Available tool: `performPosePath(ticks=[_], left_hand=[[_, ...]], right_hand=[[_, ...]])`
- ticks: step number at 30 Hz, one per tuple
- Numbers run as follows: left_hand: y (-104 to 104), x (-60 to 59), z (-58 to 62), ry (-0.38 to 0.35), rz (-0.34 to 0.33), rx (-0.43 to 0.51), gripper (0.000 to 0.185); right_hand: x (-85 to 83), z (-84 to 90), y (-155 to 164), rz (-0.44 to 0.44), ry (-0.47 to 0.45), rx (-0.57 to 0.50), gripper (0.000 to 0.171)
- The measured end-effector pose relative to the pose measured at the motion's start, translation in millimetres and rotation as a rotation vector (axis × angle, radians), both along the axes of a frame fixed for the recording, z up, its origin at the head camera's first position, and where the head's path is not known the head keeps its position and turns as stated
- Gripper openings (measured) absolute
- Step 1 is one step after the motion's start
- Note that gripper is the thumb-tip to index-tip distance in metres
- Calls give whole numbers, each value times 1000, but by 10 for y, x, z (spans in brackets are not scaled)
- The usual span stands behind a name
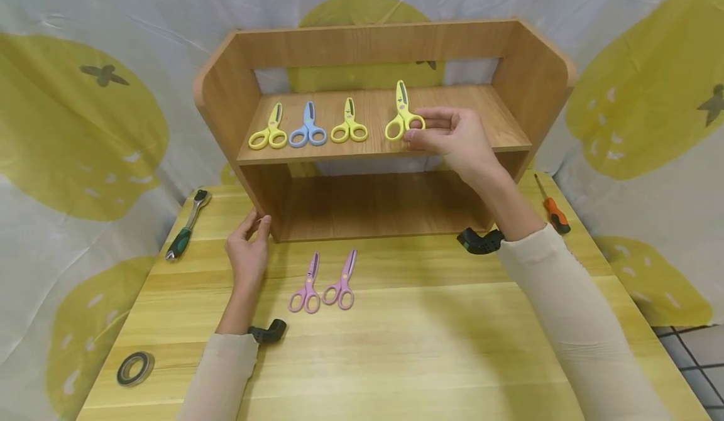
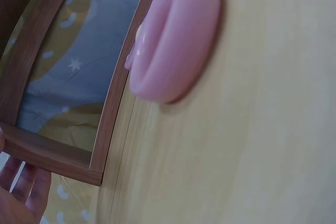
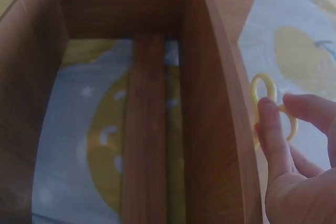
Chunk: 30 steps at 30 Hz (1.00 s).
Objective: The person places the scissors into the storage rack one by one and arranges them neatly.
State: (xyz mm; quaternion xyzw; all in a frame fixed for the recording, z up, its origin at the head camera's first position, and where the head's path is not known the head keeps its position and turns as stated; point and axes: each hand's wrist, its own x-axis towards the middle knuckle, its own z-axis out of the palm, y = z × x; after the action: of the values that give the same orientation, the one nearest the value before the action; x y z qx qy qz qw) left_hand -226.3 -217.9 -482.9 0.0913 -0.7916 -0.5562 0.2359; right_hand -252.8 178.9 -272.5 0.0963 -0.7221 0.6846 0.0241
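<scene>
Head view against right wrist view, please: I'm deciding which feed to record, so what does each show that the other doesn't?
Only the head view shows the left hand, leftmost yellow scissors, blue scissors, middle yellow scissors, left pink scissors, right pink scissors, ratchet, screwdriver and dark ring.

Only the right wrist view shows the upper board's underside and the wooden bar across the lower compartment's back.

Both show the right hand holding yellow scissors by the handles, the wooden shelf and the patterned cloth behind.
</scene>
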Motion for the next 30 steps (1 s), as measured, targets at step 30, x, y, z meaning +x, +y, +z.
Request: performPosePath(ticks=[30], left_hand=[[-6, 3, -28, 17, -13, -8, 40]], right_hand=[[-334, 90, -105, 69, 157, 691, 43]])
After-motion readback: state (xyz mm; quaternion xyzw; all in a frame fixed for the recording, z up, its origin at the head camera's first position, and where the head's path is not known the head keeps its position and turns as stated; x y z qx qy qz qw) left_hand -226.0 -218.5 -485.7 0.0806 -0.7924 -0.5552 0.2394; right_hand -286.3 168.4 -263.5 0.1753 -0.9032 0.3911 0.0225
